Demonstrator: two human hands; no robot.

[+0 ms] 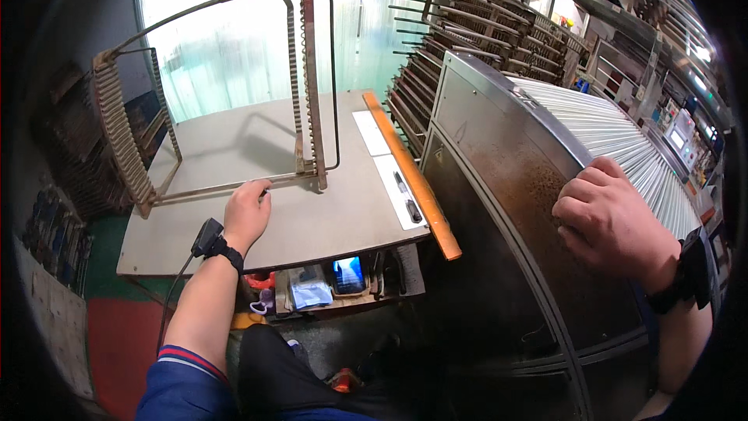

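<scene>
A slatted metal rack [306,93], an open frame with notched uprights, stands on the grey table [327,222]. My left hand [248,210] is at the rack's near lower bar, its fingers curled around it and partly hidden. To the right, my right hand [612,218] is closed in a fist in front of the stained side panel of a metal machine [506,132]. Whatever that fist may hold is hidden. Behind it, a row of thin pale rods [584,113] lies across the machine's top.
An orange strip [413,179] runs along the table's right edge, beside white paper [389,179] and a black marker [409,199]. Stacked brown racks [460,31] stand behind the machine. Under the tabletop, a shelf holds a lit phone [348,274] and purple-handled scissors [263,302].
</scene>
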